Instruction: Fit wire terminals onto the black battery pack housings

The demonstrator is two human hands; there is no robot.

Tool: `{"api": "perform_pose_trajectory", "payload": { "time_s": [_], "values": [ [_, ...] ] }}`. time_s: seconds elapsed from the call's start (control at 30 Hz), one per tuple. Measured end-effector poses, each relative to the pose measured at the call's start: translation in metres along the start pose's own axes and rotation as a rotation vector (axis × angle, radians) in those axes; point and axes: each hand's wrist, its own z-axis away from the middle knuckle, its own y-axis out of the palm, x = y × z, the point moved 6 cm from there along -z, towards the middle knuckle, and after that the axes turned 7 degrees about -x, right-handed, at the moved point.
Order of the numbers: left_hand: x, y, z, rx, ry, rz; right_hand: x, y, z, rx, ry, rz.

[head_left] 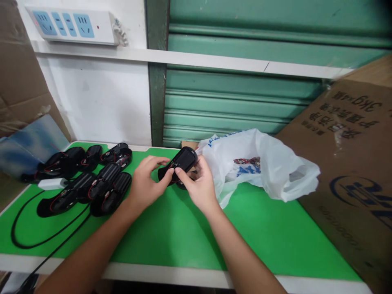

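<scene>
black casing [186, 157] is held over a green tabletop [171, 241], grasped by the fingers of a person's left hand [148, 177] and right hand [200, 183]. black units [105, 177] lie left, a plastic bag [272, 163] right.

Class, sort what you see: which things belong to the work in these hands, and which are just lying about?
Seem to belong:
Black casing, in the right hand, with the left hand touching it
Similar black casings with red wires, at left
Plastic bag, perhaps; its contents are unclear

Probably just about:
Power strip
Cardboard box at right
</scene>
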Motion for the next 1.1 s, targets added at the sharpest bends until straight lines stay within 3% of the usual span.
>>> {"api": "perform_pose_trajectory", "payload": {
  "time_s": [0.33, 1.1],
  "values": [
    [0.002, 0.002, 0.002, -0.018, 0.055, -0.006, 0.006, 0.008, 0.008, 0.076, -0.098, 0.055],
    [0.016, 0.007, 0.002, 0.027, -0.123, 0.084, 0.009, 0.008, 0.012, 0.039, -0.091, 0.112]
  ]
}}
